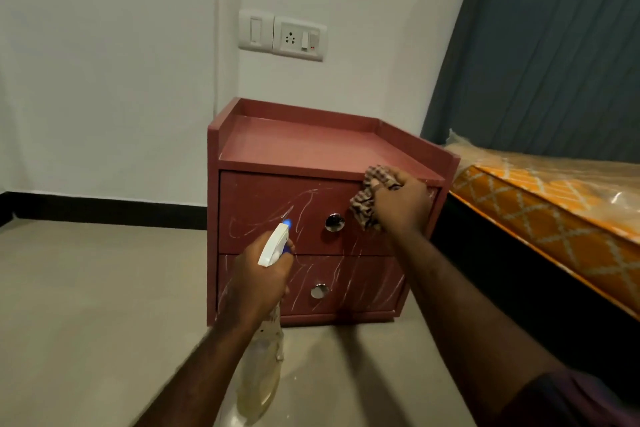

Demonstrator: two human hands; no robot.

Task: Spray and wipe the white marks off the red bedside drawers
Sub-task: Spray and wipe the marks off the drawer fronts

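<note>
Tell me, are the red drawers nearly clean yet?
Not yet. Nothing looks finished: white marks cross the top drawer and the bottom drawer. In hand: the left hand points the spray bottle at the top drawer, and the right hand holds a checked cloth against its right end. Left: wiping both fronts.

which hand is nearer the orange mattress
Right. The right hand, pressing the cloth on the top drawer, is just left of the mattress; the left hand, holding the spray bottle, is farther left.
</note>
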